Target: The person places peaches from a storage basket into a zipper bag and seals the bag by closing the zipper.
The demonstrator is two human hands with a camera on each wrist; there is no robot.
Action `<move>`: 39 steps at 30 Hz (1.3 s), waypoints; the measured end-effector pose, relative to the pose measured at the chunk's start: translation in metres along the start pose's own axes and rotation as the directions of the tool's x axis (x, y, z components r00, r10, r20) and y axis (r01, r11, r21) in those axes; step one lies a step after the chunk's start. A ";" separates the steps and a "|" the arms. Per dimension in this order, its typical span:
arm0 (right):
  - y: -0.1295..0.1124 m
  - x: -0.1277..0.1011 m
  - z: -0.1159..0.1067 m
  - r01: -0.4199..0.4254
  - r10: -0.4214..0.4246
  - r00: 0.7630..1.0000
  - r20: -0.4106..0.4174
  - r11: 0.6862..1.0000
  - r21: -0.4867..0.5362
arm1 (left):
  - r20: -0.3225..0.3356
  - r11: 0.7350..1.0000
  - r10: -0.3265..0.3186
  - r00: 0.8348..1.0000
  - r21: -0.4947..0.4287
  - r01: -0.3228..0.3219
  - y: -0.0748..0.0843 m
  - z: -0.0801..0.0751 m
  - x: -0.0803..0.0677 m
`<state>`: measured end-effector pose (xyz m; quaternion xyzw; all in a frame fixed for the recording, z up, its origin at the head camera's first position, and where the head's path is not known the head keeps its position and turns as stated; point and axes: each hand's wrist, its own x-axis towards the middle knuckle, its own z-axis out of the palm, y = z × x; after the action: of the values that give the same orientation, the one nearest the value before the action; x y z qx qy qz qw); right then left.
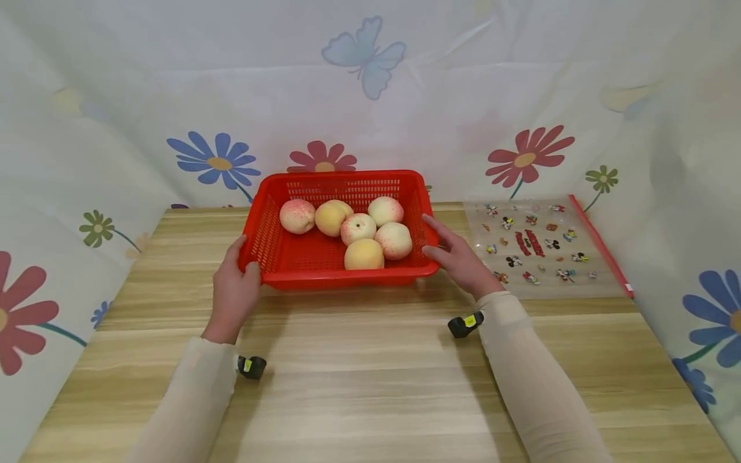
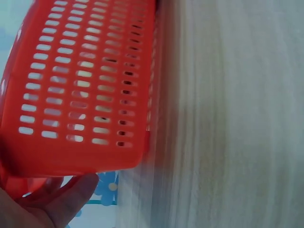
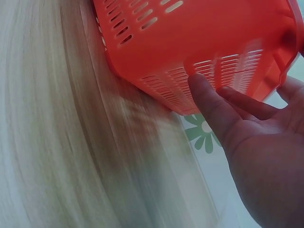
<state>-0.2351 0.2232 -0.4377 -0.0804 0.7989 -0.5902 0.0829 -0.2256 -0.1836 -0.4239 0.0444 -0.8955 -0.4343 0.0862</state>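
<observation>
The left hand grips the near-left corner of the red basket, thumb over the rim and fingers curled against the perforated wall; the left wrist view shows fingertips under the rim flange. The right hand lies against the right wall with fingers nearly straight and spread; the right wrist view shows the thumb pressed on the slotted side, with no wrap around the rim visible.

The basket sits on the wooden surface, at 12 o'clock from the person, close to the flowered curtain. It holds six peaches, loose and clustered toward its right half.

Hazards, judged from this state:
- Uneven hold. One hand clamps, the other only presses. If the basket is lifted, the right side is likely to slip and tilt.
- Shifting load. The peaches are unrestrained; a tilt or jerk probably rolls them toward one wall and may send one over the rim.
- Nearby item. A clear sticker-printed pouch lies at 3 o'clock of the basket, just beside the right hand; a sideways slide could push it along the surface.
</observation>
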 end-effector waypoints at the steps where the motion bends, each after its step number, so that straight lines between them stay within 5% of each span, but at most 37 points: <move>1: 0.000 0.000 0.000 -0.002 0.002 1.000 -0.002 1.000 0.000 | 0.010 1.000 -0.016 1.000 -0.007 0.016 -0.001 -0.001 0.001; 7: 0.002 0.000 0.001 -0.006 0.006 1.000 -0.014 1.000 0.003 | 0.156 0.995 -0.065 0.986 -0.061 0.076 -0.004 -0.016 0.012; 15: 0.000 0.001 0.004 -0.005 0.005 1.000 -0.029 1.000 0.002 | 0.304 0.986 0.019 0.952 -0.162 0.032 -0.014 -0.032 0.044; 20: 0.001 0.007 0.009 -0.004 0.004 1.000 -0.011 1.000 0.019 | 0.373 0.960 -0.008 0.928 -0.256 0.111 -0.021 -0.036 0.052; 29: 0.001 0.010 0.012 -0.002 0.002 1.000 -0.022 1.000 0.001 | 0.386 0.882 0.009 0.923 -0.437 0.174 -0.025 -0.034 0.048; 39: -0.002 -0.001 -0.003 -0.026 0.021 0.999 -0.041 0.992 -0.126 | 0.394 0.862 0.034 0.919 -0.477 0.172 -0.023 -0.020 0.048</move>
<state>-0.2348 0.2260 -0.4352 -0.0643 0.8372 -0.5388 0.0688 -0.2690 -0.2208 -0.4240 -0.0339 -0.7482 -0.6550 -0.1005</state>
